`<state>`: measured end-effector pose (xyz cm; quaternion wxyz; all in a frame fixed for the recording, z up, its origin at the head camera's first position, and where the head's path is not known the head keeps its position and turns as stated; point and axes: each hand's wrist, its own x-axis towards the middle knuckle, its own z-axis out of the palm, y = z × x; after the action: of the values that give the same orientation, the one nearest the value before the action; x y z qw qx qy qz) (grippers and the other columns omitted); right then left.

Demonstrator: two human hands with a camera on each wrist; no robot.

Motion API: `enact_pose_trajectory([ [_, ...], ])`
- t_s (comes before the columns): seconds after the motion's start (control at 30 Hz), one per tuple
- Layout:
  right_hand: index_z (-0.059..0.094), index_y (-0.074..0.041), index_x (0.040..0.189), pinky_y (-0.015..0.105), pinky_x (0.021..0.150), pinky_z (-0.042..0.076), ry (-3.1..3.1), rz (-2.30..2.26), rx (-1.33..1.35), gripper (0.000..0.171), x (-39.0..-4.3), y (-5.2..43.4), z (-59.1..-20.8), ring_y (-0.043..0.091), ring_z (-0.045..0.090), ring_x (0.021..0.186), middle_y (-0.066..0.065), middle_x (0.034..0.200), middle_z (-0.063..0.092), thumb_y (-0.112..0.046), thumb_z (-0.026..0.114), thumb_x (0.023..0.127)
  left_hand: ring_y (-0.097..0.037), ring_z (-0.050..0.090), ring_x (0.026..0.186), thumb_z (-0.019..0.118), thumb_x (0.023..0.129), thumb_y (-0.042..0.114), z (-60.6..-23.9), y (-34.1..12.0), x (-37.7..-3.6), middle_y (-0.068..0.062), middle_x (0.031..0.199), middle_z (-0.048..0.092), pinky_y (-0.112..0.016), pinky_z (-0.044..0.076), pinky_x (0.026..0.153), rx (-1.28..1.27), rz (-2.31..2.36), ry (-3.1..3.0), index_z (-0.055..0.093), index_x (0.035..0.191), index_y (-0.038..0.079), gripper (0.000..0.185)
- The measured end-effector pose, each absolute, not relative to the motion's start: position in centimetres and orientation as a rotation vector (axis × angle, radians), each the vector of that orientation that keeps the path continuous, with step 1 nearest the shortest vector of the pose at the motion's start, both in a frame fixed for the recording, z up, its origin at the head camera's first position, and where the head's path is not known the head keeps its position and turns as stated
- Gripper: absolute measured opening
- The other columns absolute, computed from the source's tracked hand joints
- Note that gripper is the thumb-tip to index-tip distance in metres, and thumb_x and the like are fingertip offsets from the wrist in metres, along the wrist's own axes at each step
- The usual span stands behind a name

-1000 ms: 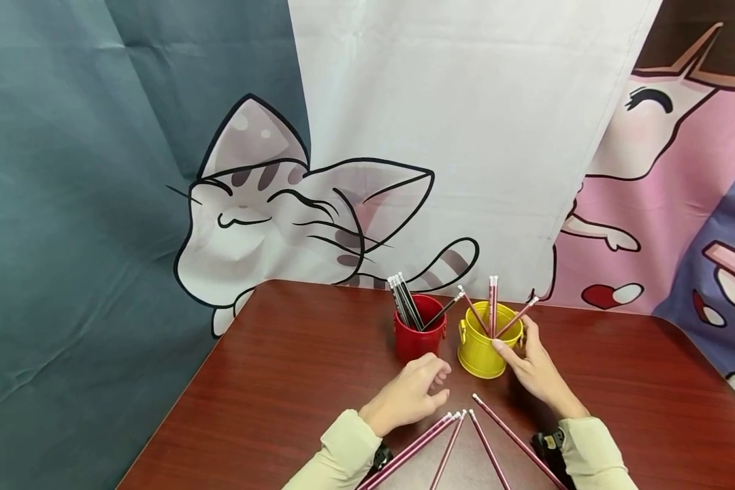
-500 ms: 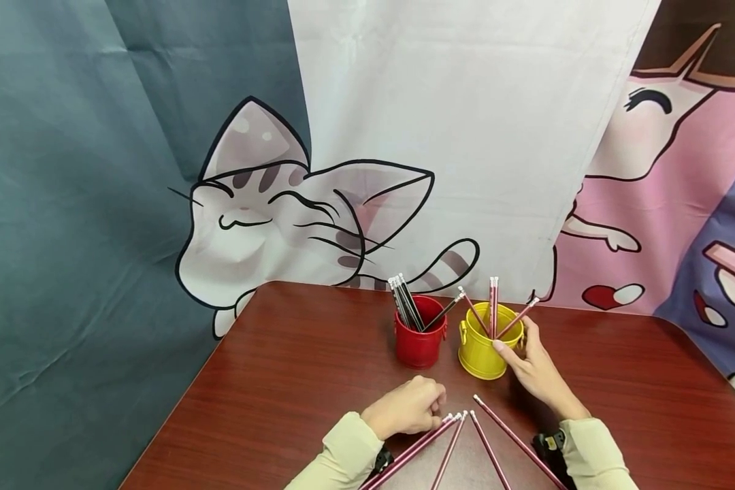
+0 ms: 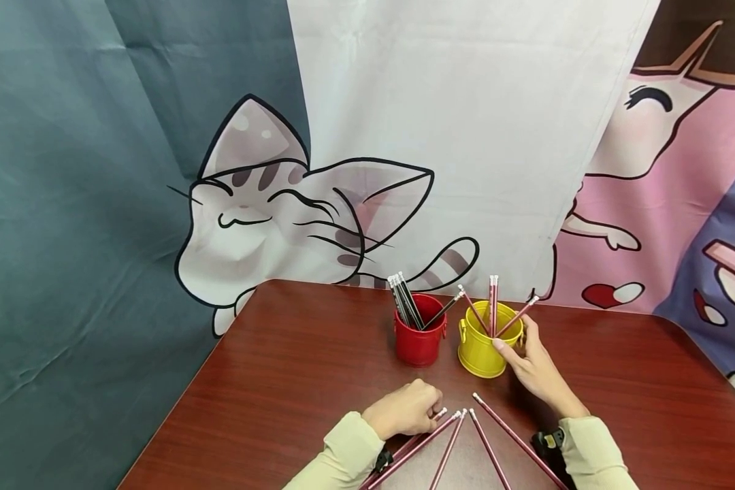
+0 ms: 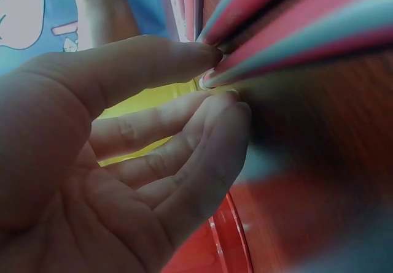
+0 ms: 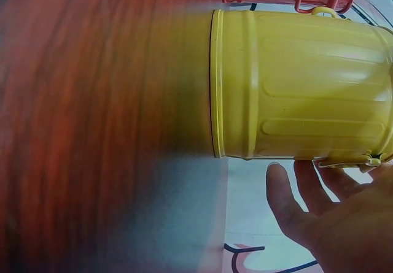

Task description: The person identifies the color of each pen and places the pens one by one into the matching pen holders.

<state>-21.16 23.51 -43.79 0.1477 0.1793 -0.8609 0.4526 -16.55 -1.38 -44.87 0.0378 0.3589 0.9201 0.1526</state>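
Red pencil [image 3: 418, 441], lying at six o'clock of the red pot [image 3: 420, 335]: light, stiff, slick; left hand [image 3: 404, 412] is pinching its eraser end; right hand [image 3: 534, 367], fingers relaxed, is steadying the yellow pot [image 3: 481, 346].

A red-barrelled pencil [image 3: 418, 437] with a white eraser end lies flat on the table, slanting from the near edge up to the right; the left hand [image 3: 404, 411] pinches it near its eraser tip. Beside it three more red pencils [image 3: 493, 446] lie fanned on the wood. The yellow bucket [image 3: 480, 347] stands upright, holding red pencils that lean outward, with the right hand [image 3: 534, 367] touching its side.
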Motion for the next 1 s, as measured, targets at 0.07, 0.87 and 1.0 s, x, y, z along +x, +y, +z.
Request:
enact_pose_trajectory([
  [0.07,0.018,0.002,0.138,0.007,0.081,0.036,-2.470,1.307,0.520,0.064,-21.6,23.8,-44.4,0.024,0.048,0.102,0.021,0.116,0.049,-0.010,0.058,0.089,-0.001,0.035,0.047,0.067,0.070,0.009,-44.9,-1.4,-16.5,0.012,0.050,0.037,-0.014,0.026,0.041,1.091,0.464,2.829,0.051,0.061,0.014,0.019],
  [0.87,0.014,-0.003,0.141,0.002,0.084,0.031,-2.478,1.335,0.539,0.068,-22.8,24.8,-46.3,0.030,0.046,0.109,0.020,0.120,0.045,-0.017,0.058,0.090,-0.004,0.030,0.044,0.070,0.070,0.016,-44.9,-1.1,-16.1,0.009,0.049,0.031,-0.019,0.024,0.036,0.981,0.458,2.838,0.042,0.055,0.015,0.032],
  [1.0,0.014,-0.003,0.141,0.001,0.084,0.028,-2.477,1.340,0.540,0.069,-22.9,24.9,-46.3,0.031,0.044,0.111,0.021,0.122,0.044,-0.017,0.058,0.090,-0.003,0.037,0.046,0.070,0.070,0.016,-44.9,-1.1,-16.3,0.009,0.050,0.037,-0.016,0.030,0.039,1.025,0.456,2.845,0.045,0.058,0.016,0.027],
])
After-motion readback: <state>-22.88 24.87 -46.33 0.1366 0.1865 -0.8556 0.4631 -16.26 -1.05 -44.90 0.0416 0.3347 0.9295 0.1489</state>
